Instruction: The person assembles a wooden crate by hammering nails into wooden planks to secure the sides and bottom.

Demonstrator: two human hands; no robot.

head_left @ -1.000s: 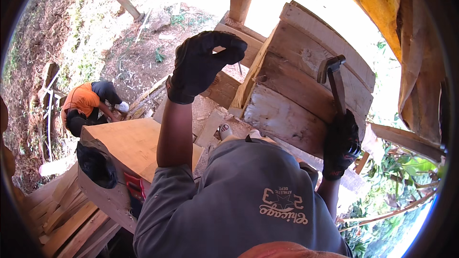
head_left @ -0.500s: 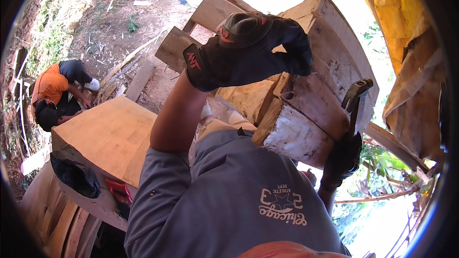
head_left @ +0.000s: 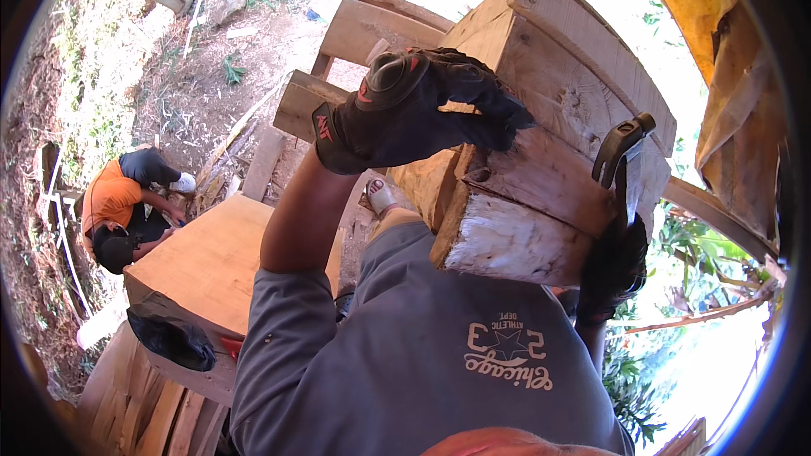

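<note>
left hand (head_left: 414, 105), black-gloved: clamps rough stacked wooden planks (head_left: 549, 127), steadying them | right hand (head_left: 612, 266): grips black claw hammer (head_left: 621, 156) against planks

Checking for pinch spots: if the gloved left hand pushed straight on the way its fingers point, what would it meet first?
The left hand already has its fingertips on the stacked wooden planks; it would likely just press into that wood.
</note>
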